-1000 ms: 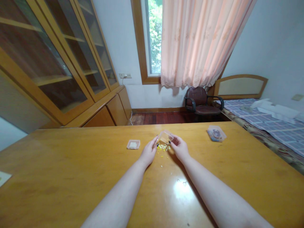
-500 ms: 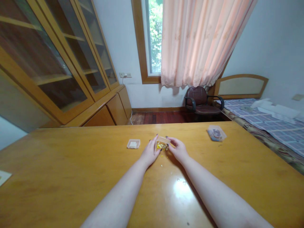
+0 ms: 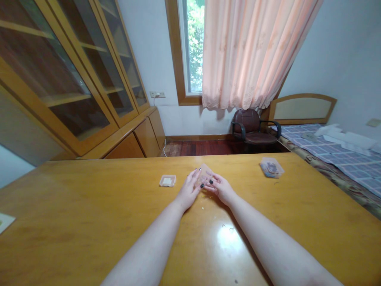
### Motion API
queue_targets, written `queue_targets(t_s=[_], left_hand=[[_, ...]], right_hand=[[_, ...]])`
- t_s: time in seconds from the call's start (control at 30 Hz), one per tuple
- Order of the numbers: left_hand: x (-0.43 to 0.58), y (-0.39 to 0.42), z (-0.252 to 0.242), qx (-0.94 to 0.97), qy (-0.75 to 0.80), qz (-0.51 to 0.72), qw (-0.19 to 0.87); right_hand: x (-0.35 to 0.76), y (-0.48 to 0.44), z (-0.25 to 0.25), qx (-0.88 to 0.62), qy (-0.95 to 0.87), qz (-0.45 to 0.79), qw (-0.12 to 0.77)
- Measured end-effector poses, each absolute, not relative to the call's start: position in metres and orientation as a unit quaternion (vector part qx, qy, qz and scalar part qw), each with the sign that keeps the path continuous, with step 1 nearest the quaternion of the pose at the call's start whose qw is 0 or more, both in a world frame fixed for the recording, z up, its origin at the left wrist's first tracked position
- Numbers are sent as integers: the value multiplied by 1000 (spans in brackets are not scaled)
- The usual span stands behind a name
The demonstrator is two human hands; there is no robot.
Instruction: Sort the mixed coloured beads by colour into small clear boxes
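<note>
Near the far middle of the table, my left hand (image 3: 189,190) grips the left side of a small clear plastic box (image 3: 205,170). My right hand (image 3: 222,188) closes on its right side, its dark-nailed thumb at the near edge beside the left thumb. The fingers cover much of the box, so its contents are hard to make out. Under the hands, a few small yellow pieces (image 3: 205,195) lie on the wooden table, with a pale piece (image 3: 203,208) slightly nearer to me.
To the left stands a small clear box (image 3: 163,184) with something white inside. Another clear box (image 3: 275,171) with dark contents is at the right. Tiny bits (image 3: 231,229) lie on the wooden table (image 3: 89,222). A chair (image 3: 250,131) stands beyond the far edge.
The box has turned between my hands, and a clear surface now faces me where yellow pieces showed inside. My right fingers have shifted lower along its near edge.
</note>
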State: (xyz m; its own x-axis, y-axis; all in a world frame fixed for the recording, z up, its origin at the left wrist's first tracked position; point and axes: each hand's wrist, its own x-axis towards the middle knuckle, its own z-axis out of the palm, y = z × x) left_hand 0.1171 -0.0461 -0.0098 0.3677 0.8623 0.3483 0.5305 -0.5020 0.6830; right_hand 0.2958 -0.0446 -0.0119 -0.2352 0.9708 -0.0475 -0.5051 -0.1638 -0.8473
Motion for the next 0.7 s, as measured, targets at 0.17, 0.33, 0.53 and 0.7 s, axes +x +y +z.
queue_targets(t_s=[0.17,0.33,0.53,0.7], left_hand=[[123,-47,-8,818,465,311,133],[125,-48,-9,793,509,329,61],[125,-48,-9,785,517,338,41],[124,-45,-12,793,489,358,65]], right_hand=[[293,-48,-6,-350,-360,683,531],[291,-46,-8,-364,-349,671,544],[290,-44,-13,-368,-337,662,559],[290,-43,-15,-347,-346,669,559]])
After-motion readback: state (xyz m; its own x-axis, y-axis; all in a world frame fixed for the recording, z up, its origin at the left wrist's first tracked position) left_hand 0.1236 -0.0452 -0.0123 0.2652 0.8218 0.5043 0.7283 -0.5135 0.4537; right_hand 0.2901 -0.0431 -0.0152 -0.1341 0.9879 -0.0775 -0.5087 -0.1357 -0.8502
